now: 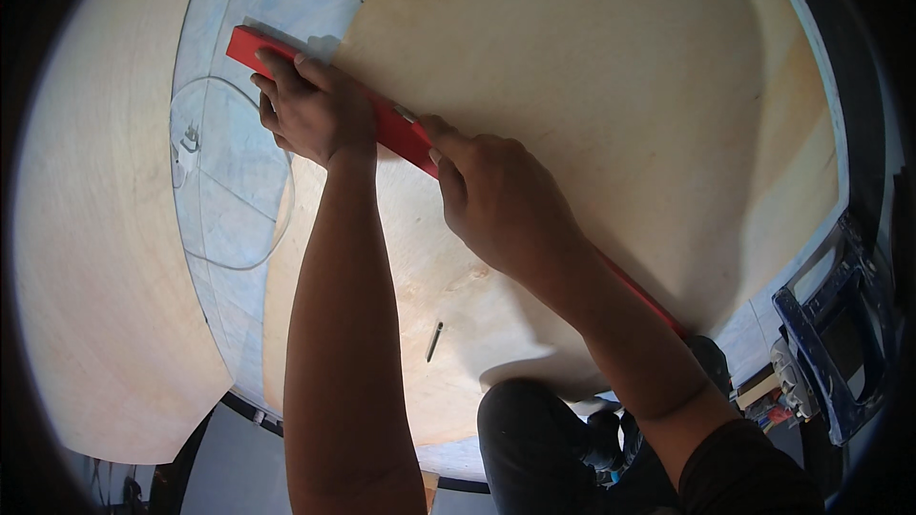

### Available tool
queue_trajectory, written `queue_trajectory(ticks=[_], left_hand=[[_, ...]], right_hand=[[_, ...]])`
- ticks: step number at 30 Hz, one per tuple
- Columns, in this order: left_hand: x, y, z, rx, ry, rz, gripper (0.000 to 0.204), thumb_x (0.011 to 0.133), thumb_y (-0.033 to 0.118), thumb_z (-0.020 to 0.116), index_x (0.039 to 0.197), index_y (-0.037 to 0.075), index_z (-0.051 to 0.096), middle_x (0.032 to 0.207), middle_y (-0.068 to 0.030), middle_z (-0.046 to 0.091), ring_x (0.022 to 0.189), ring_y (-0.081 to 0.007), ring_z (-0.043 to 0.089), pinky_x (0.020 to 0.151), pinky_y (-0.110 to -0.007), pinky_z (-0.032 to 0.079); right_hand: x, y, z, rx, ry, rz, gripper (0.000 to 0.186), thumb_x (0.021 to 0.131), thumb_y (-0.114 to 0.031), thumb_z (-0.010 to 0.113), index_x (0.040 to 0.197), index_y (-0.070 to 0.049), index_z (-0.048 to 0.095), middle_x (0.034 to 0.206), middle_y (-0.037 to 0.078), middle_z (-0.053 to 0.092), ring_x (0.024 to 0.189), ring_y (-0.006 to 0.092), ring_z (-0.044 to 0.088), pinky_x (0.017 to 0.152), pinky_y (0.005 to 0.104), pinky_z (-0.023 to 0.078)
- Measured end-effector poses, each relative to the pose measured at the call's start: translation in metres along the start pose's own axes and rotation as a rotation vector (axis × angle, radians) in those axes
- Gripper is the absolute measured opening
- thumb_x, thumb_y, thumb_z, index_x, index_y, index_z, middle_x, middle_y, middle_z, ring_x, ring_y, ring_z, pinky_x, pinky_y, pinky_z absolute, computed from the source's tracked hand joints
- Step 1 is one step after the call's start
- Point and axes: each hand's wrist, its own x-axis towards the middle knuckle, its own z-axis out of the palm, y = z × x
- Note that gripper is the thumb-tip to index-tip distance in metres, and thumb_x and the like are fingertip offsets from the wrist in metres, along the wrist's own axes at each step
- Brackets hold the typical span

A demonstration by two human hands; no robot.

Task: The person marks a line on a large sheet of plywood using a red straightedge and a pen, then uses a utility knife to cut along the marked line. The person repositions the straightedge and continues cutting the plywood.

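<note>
My left hand (315, 110) presses the red straightedge (396, 132) flat on the plywood sheet (611, 86), frame centre; right hand (501, 200) fingers closed on it. Keep firm, even pressure. Pencil (434, 341) lies loose below.

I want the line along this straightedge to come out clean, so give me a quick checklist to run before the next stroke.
1. Left hand pressing the red straightedge near its far end: ok.
2. Right hand on the straightedge near its middle: ok.
3. Straightedge lying flat on the plywood sheet: ok where visible; near end hidden by the forearm.
4. Marking tool in the right hand: cannot tell, only a small tip shows.
5. Loose pencil-like stick lies off the straightedge: ok.
</note>
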Motion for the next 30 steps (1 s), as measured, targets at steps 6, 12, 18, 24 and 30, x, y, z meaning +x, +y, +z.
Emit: queue_trajectory(ticks=[6,12,18,24,30], left_hand=[[0.001,0.001,0.000,0.003,-0.001,-0.009,0.068,0.110,0.046,0.039,0.170,0.016,0.037,0.173,-0.0205,0.040,0.160,-0.0440,0.032,0.129,-0.059,0.025],[0.001,0.000,0.001,0.024,0.046,0.007,0.068,0.110,0.050,0.039,0.169,0.016,0.039,0.170,-0.0202,0.044,0.157,-0.0440,0.035,0.127,-0.059,0.029],[0.001,-0.003,0.007,0.080,0.090,0.040,0.065,0.110,0.050,0.038,0.165,0.015,0.042,0.161,-0.0192,0.051,0.150,-0.0463,0.043,0.121,-0.062,0.037],[0.000,0.000,0.004,0.076,0.106,0.053,0.059,0.110,0.050,0.040,0.156,0.014,0.049,0.151,-0.0186,0.057,0.145,-0.0466,0.048,0.116,-0.063,0.040],[0.002,-0.001,0.005,0.069,0.101,0.053,0.056,0.110,0.049,0.041,0.154,0.015,0.049,0.151,-0.0191,0.055,0.145,-0.0459,0.047,0.117,-0.062,0.039]], right_hand=[[0.000,-0.007,-0.005,-0.021,-0.005,0.018,0.037,0.107,-0.012,0.058,0.141,0.000,0.066,0.093,0.030,0.074,0.089,0.0459,0.075,0.083,0.0536,0.060],[0.000,-0.009,-0.008,-0.001,-0.034,0.030,0.036,0.107,-0.012,0.057,0.141,-0.001,0.066,0.093,0.030,0.074,0.088,0.0461,0.075,0.082,0.0536,0.060],[-0.004,-0.006,-0.008,0.000,-0.027,0.031,0.037,0.108,-0.012,0.057,0.142,-0.002,0.066,0.093,0.029,0.074,0.087,0.0459,0.075,0.081,0.0538,0.060],[-0.013,-0.003,-0.016,-0.040,-0.090,0.064,0.039,0.109,-0.017,0.056,0.145,-0.003,0.062,0.090,0.026,0.074,0.086,0.0418,0.076,0.081,0.0547,0.062],[-0.018,0.000,-0.018,-0.047,-0.096,0.079,0.040,0.110,-0.019,0.054,0.146,-0.003,0.062,0.088,0.026,0.074,0.085,0.0420,0.076,0.081,0.0542,0.063]])
